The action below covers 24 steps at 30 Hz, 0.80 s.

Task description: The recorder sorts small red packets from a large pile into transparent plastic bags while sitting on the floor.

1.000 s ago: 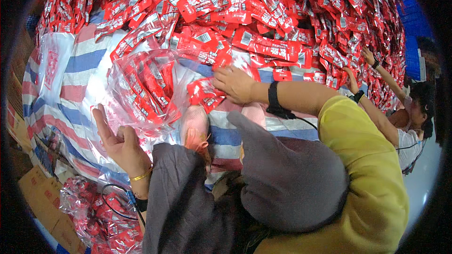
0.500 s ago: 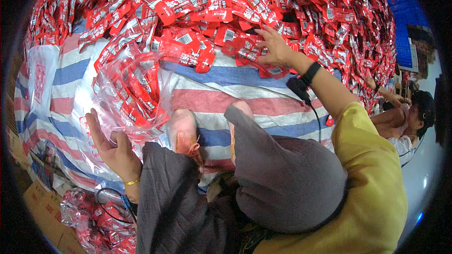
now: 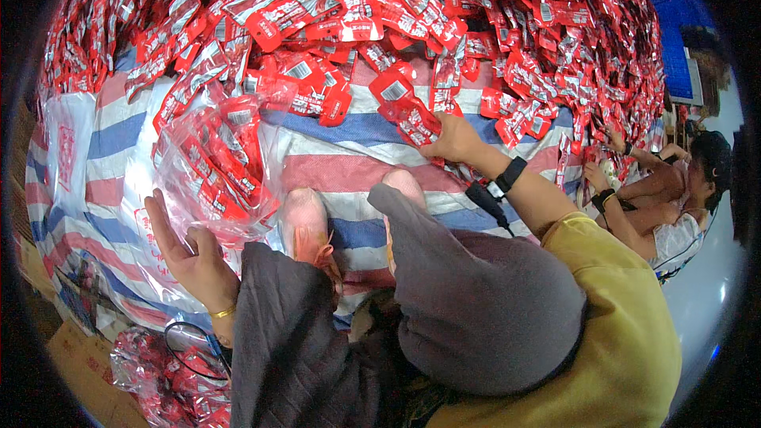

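1. Our right hand [image 3: 453, 141] has pulled back from the heap of shiny red-and-silver packets [image 3: 547, 47] and is now pinching one flat glossy red packet [image 3: 395, 95] by its near end.
2. That packet slants over our red, white and blue striped sheet [image 3: 341, 170].
3. Our left hand [image 3: 194, 263] is spread loose beside a clear plastic bag [image 3: 269, 160] of packets; can't tell if they touch.

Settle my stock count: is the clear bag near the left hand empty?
Not empty: red packets show through the clear bag. Whether it's full, I cannot tell.
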Motion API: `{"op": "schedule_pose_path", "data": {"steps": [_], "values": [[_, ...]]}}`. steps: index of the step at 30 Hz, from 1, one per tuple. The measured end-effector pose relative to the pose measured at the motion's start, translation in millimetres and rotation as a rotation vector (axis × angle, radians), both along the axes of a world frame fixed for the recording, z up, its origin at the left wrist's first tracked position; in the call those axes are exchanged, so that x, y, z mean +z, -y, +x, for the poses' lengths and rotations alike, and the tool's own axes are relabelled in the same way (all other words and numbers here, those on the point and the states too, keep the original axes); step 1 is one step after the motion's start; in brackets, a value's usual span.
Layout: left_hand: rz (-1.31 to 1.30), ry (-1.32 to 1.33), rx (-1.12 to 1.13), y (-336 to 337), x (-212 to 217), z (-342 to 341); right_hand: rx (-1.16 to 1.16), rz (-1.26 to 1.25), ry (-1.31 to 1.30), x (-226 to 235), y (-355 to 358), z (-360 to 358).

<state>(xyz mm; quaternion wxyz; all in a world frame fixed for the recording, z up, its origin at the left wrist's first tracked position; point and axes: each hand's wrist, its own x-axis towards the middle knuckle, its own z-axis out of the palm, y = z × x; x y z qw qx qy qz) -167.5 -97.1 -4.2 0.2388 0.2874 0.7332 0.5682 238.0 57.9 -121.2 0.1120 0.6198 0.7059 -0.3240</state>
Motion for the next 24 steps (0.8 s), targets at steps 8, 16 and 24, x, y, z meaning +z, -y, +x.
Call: {"op": "schedule_pose_path", "data": {"steps": [8,16,24], "values": [[0.086,0.099,-0.074,-6,6,10,-0.709,0.301,-0.532,-52,-60,29],[0.077,0.123,-0.092,-6,0,20,0.463,0.462,0.006,-8,43,-66],[0.081,0.011,-0.194,-7,7,20,0.143,-0.263,-0.760,100,4,-149]]}}
